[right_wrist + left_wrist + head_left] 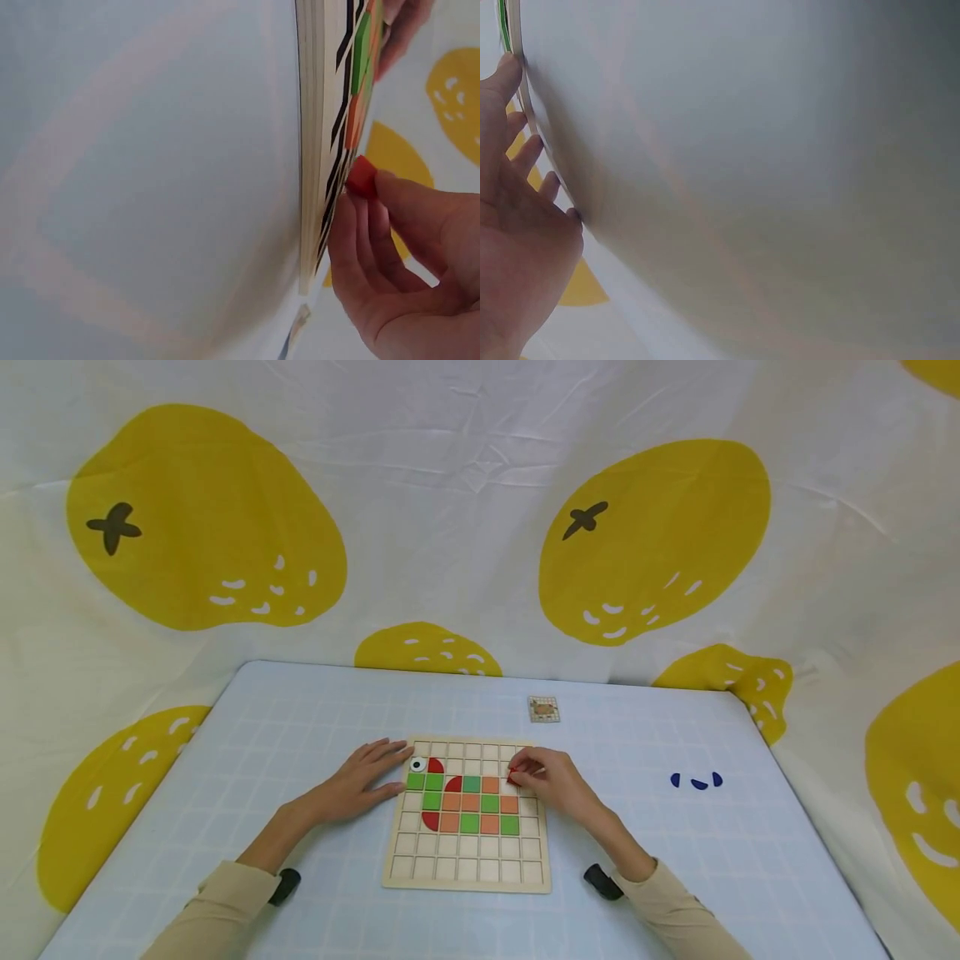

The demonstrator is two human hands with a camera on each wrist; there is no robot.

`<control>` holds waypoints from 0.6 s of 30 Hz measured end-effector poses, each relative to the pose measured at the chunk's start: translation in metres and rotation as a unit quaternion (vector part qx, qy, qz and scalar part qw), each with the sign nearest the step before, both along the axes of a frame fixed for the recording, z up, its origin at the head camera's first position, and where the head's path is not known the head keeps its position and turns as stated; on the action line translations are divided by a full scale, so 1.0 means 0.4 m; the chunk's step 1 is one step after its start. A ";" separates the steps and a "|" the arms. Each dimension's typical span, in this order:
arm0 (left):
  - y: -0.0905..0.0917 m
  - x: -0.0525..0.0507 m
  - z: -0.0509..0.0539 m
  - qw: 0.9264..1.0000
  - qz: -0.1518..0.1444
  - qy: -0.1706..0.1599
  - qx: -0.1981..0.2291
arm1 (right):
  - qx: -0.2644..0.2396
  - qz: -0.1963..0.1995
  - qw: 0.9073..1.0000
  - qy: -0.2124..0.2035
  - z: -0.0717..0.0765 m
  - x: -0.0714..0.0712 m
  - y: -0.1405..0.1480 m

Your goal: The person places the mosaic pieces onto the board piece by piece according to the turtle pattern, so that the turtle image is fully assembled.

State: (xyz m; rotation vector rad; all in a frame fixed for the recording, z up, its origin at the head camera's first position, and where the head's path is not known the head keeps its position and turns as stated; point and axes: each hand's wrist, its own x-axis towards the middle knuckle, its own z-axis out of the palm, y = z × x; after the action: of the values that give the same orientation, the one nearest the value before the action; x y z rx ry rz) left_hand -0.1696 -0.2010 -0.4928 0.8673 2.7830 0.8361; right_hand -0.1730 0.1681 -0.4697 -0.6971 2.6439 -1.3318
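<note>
A wooden grid board (467, 869) lies mid-table, partly covered with green, orange and red tiles and a round white eye piece (417, 765) near its upper left corner. My right hand (551, 783) is over the board's right side. Between thumb and fingers it pinches a red tile (362, 177), held at the board's surface in the right wrist view; its full outline is partly hidden. With fingers extended, my left hand (358, 783) touches the board's left edge. The left wrist view shows the left thumb and fingertips (528, 152) along that edge.
A small picture card (543, 709) with a printed pattern lies behind the board. Several dark blue curved pieces, among them a half-round one (699, 784), lie on the right of the table (322, 697). A white curtain (442, 527) with yellow fruit prints hangs behind.
</note>
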 end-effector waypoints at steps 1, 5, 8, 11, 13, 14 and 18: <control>0.000 0.000 -0.001 1.000 0.000 0.002 0.000 | 0.002 0.004 1.000 -0.002 0.000 0.001 -0.002; -0.001 -0.001 -0.003 1.000 0.000 0.002 -0.001 | 0.010 0.016 1.000 -0.012 0.000 0.003 -0.009; -0.002 -0.002 0.000 1.000 0.001 -0.002 -0.002 | 0.011 0.020 1.000 -0.014 -0.003 0.002 -0.012; -0.002 -0.002 0.001 1.000 0.002 -0.005 -0.003 | 0.013 0.024 0.999 -0.016 -0.007 0.001 -0.016; -0.002 -0.002 0.000 1.000 0.002 -0.006 -0.005 | 0.016 0.027 0.999 -0.016 -0.010 0.001 -0.018; -0.002 -0.002 -0.001 1.000 0.002 -0.006 -0.005 | 0.019 0.027 0.999 -0.016 -0.010 0.001 -0.020; -0.002 -0.003 -0.004 1.000 0.003 -0.006 -0.006 | 0.030 0.020 0.999 -0.009 -0.012 0.002 -0.021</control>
State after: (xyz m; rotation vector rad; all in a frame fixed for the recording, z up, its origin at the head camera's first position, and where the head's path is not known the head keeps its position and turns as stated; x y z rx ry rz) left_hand -0.1707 -0.2018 -0.4945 0.8506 2.7782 0.8210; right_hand -0.1721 0.1599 -0.4746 -0.7221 2.6305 -1.2372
